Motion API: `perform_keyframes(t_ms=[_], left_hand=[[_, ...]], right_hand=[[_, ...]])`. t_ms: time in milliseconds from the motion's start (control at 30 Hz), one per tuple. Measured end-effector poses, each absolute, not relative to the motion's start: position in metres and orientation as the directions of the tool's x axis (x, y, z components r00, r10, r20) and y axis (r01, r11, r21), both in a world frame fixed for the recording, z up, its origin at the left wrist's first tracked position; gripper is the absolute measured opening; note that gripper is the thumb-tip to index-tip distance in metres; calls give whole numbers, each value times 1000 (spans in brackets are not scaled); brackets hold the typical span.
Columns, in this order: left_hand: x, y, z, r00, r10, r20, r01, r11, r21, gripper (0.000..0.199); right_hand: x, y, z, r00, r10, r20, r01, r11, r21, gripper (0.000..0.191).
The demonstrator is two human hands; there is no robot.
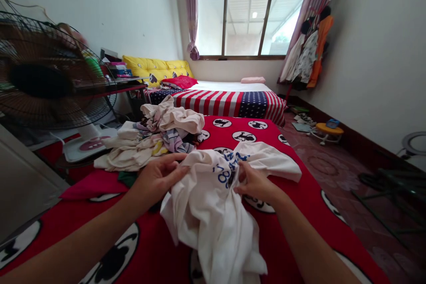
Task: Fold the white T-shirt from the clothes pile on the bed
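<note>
A white T-shirt (213, 222) with blue printed lettering is bunched between my hands, partly lifted over a red blanket (293, 239) with white round patches. My left hand (164, 175) pinches the shirt's cloth at its upper left. On the other side, the fingers of my right hand (254, 182) close on the cloth beside the blue print. One part of the shirt spreads to the right on the blanket, and folds hang down toward me. Just beyond my left hand lies a heap of crumpled clothes (159, 133), mostly cream and white.
A large fan (43, 75) stands at the left, next to a small table with boxes. A second bed with a striped, starred cover (213, 103) is under the window. Clothes (309, 55) hang at the right, and a yellow stool (329, 129) stands on the floor.
</note>
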State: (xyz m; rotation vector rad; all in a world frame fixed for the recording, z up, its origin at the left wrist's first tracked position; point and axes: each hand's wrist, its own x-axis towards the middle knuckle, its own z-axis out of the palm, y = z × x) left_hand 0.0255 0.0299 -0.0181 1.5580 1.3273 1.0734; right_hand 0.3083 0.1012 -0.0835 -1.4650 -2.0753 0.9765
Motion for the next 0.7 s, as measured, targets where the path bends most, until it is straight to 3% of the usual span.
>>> perform_keyframes(t_ms=[67,167,267,333,433,567,633,700], left_hand=[[20,36,-12,24,993,117,262,-119,958,51],[16,39,-13,-7,992,129,224,-124,967,50],[17,38,-18,-45,993,112,185,-101,977,51],[16,38,-19,-49,994,101,175,-91,980,52],[11,41,-13,-47,992,121,206,-109,972,53],[-8,50,5,-180,953,242,280,-186,942,53],[-21,55,13,-261,918,299,303,-216,928,51],[-35,58,17,-303,892,335,327,-233,916,44]], right_hand=[[297,98,-81,-327,945,17,696,254,-671,75],[293,89,-67,-308,946,99,804,315,-504,45],[290,75,-53,-502,857,114,767,502,-399,41],[283,67,-51,-653,754,71,657,611,-441,47],[275,66,-53,-712,699,62,587,641,-494,31],[298,71,-25,-625,775,91,530,507,-679,6],[327,65,-1,-537,830,151,439,428,-790,18],[363,53,15,-363,889,281,385,417,-823,31]])
